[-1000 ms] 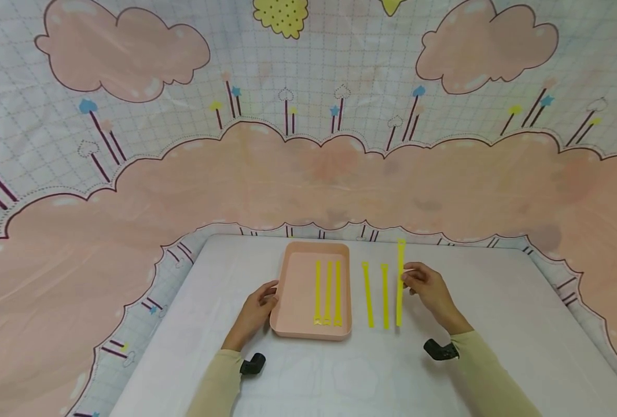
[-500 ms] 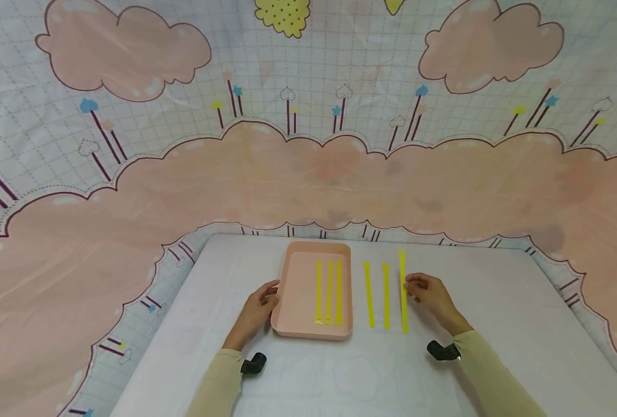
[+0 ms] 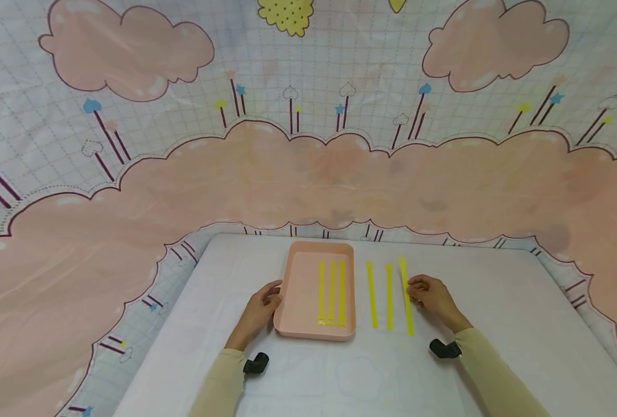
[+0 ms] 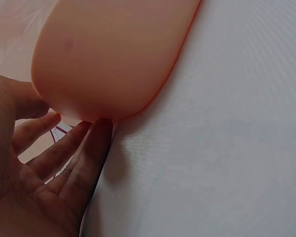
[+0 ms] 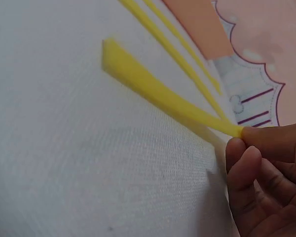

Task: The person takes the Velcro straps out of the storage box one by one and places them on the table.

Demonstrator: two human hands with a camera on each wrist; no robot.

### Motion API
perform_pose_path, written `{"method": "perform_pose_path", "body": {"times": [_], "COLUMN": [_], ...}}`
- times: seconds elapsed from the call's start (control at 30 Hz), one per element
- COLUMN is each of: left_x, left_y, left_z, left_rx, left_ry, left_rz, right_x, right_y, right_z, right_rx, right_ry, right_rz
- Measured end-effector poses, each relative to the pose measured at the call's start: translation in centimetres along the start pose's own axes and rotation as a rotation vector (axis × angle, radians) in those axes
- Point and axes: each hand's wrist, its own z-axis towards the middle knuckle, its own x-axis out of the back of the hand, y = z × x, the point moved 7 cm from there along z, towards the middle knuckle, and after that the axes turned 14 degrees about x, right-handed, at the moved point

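A pink tray (image 3: 313, 333) lies on the table with several thin yellow strips (image 3: 331, 292) side by side in its right half. At the tray's left side, my left hand (image 3: 256, 313) holds the rim, fingertips against the outer wall and one digit's tip hidden behind the edge in the left wrist view (image 4: 54, 163). My right hand (image 3: 436, 298) pinches another yellow strip (image 3: 406, 295) between thumb and finger. In the right wrist view this strip (image 5: 153, 96) bends slightly, its far end near the tabletop. Two more yellow strips (image 3: 389, 295) lie between it and the tray.
The white table (image 3: 334, 382) carries the tray and strips. Behind it hangs a printed sheet (image 3: 308, 185) with clouds. A black device (image 3: 256, 364) sits at the left wrist and another black device (image 3: 445, 348) at the right.
The strip in my right hand has come down and nearer me, and now tilts a little, its near end further right. My left hand stays at the tray's edge.
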Motion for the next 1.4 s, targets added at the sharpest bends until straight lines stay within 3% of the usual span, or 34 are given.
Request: {"method": "perform_pose_path", "body": {"times": [0.6,0.9,1.4], "left_x": [-0.1,-0.1,-0.1], "left_y": [0.0,0.2,0.2], "left_z": [0.0,-0.3,-0.2], "left_rx": [-0.010,-0.003,-0.021], "left_ry": [0.000,0.009,0.012], "left_rz": [-0.020,-0.001,0.009], "right_x": [0.2,0.3,1.0], "right_y": [1.0,1.2,-0.3], "right_z": [0.7,0.5,-0.7], "right_rx": [0.012,-0.029,-0.070], "right_ry": [0.030,0.038,0.032], "right_rz": [-0.033,-0.024,0.058]}}
